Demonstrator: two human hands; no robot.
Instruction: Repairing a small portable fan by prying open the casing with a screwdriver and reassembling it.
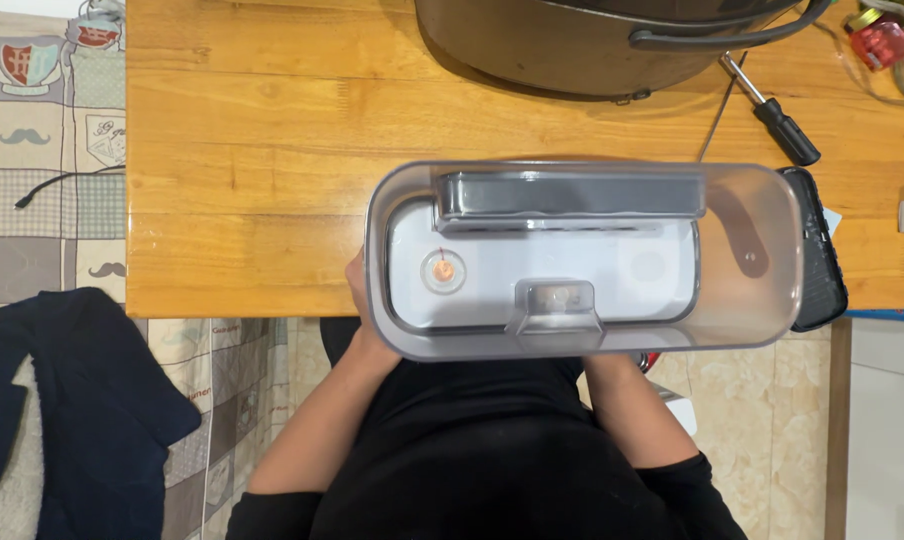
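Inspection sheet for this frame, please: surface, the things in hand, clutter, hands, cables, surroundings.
Surface: wooden table, bare at left.
Things in hand: clear plastic tank, held at the table's near edge; grey handle across the top, white base inside.
Clutter: dark pot, screwdriver, black tray and red item.
Hands: left hand on the tank's left end; right hand hidden under the tank.
Cables: thin black cable on the cloth; thin wire by the screwdriver.
Surroundings: patchwork cloth, dark garment, tiled floor.
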